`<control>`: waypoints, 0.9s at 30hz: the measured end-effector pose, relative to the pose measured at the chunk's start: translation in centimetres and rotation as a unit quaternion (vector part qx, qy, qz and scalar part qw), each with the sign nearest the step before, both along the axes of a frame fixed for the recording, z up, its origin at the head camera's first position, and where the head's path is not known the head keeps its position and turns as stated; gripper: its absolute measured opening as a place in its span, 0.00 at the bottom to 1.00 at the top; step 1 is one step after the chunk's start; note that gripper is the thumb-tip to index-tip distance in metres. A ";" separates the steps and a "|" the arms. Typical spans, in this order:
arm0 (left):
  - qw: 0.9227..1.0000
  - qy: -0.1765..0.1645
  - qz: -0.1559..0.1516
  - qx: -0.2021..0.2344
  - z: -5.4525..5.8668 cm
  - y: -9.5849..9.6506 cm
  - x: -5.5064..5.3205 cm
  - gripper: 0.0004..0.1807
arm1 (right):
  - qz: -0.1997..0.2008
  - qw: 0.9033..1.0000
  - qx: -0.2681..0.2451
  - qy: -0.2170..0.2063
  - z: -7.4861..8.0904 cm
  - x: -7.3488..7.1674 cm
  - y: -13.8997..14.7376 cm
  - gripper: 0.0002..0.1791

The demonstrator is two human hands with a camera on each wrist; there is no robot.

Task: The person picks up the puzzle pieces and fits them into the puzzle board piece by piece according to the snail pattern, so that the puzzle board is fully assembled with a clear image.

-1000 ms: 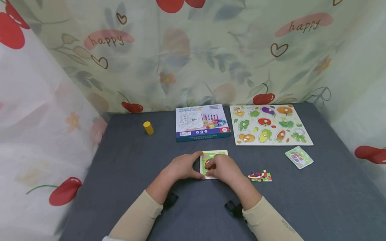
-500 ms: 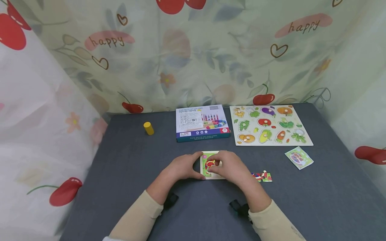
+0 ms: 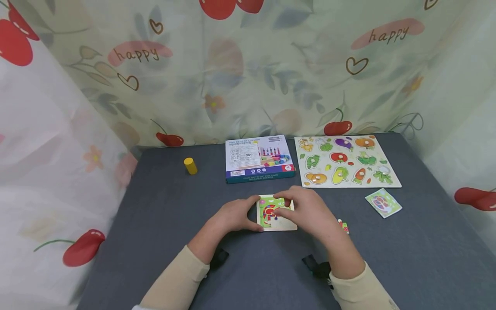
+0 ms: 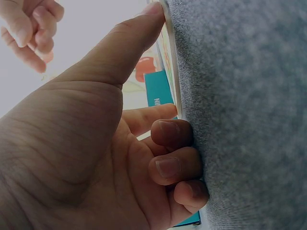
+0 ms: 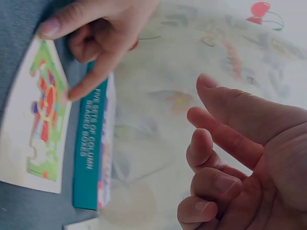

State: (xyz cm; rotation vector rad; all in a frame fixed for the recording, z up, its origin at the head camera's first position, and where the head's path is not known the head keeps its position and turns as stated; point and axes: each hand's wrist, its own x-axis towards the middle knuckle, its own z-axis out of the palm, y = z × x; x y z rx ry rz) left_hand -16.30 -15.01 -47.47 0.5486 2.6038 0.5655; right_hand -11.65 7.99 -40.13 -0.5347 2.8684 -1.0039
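A small square jigsaw puzzle board [image 3: 284, 224] lies on the grey table, partly filled with green and red pieces on its left and top, with bare wood at lower right. My left hand [image 3: 234, 215] holds its left edge, thumb at the near corner and index finger at the far corner; the other fingers curl beneath in the left wrist view. My right hand [image 3: 308, 211] hovers over the board's right side, thumb and fingers apart. Nothing sits between those fingers in the right wrist view. Loose puzzle pieces [image 3: 344, 226] lie right of the board, partly hidden behind my right forearm.
Behind the board stands a flat box [image 3: 259, 159] of beads. To its right lies a vegetable peg puzzle [image 3: 348, 161], with a small picture card [image 3: 383, 203] in front. A yellow cylinder [image 3: 190, 165] stands at back left. A printed curtain [image 3: 248, 77] closes the back.
My right hand has drawn back to the right from the board's middle and its fingers have spread, uncovering the red piece. My left hand keeps its place on the board's edge.
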 end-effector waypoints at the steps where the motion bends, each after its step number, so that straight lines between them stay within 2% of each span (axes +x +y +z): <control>1: 1.000 0.000 0.000 0.000 0.0 0.0 0.0 0.56 | -0.002 1.000 -0.001 0.003 0.3 0.1 0.1 0.21; 13: 1.000 -0.003 0.002 -0.001 0.2 0.0 0.1 0.56 | -0.033 0.999 -0.024 0.014 2.1 1.2 2.7 0.21; 22: 1.000 -0.002 0.000 0.002 0.1 -0.1 0.1 0.56 | -0.062 0.997 -0.035 0.009 2.1 2.0 6.1 0.24; 27: 1.000 0.000 -0.002 -0.003 0.0 -0.1 0.0 0.56 | -0.079 0.996 -0.031 -0.013 1.6 2.4 7.9 0.25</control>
